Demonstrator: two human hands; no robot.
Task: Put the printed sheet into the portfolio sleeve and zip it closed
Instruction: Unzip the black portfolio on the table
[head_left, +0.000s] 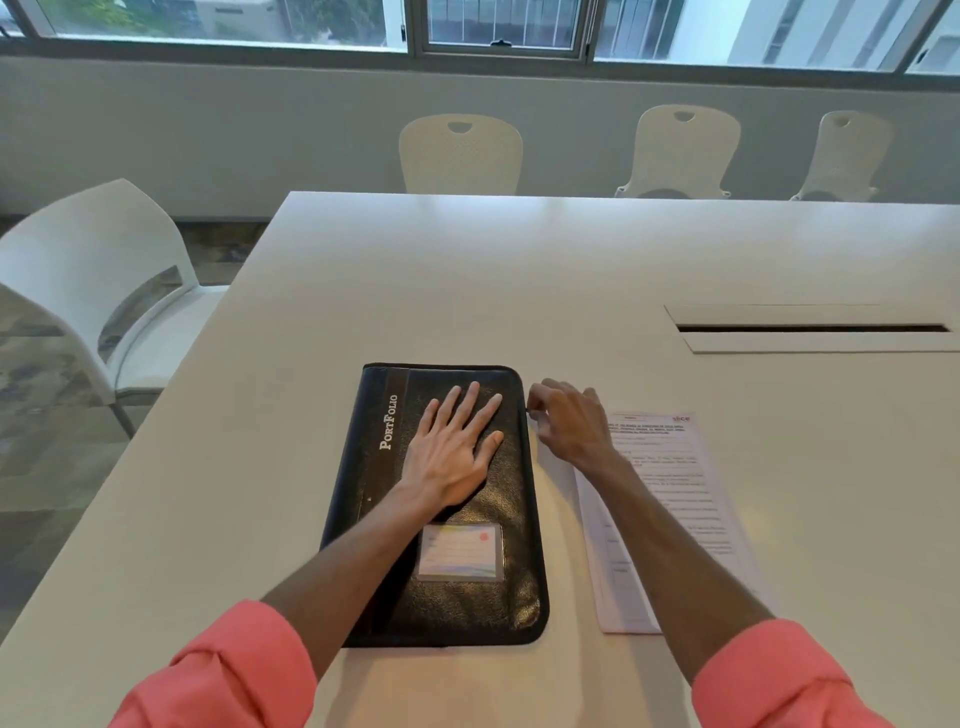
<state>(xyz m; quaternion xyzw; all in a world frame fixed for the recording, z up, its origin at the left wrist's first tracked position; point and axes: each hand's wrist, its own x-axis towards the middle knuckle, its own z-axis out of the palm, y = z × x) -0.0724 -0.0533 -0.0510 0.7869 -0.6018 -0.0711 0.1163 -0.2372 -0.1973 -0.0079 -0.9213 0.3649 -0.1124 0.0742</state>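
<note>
Sleeves: coral-pink fabric, one on each arm, soft and creased.
Cuffs: pushed or rolled up in bunched folds near the elbows.
Forearms: bare from cuff to wrist.
Left hand (451, 457): bare, no ring, watch or bracelet visible.
Right hand (570, 422): bare, wrist likewise unadorned.
Fingernails: short, with no polish discernible.

A white table (467, 291) has a slot (813, 328) at right; white chairs (460, 156) line its far edge, one chair (104, 291) stands left, windows (498, 26) lie beyond.
</note>
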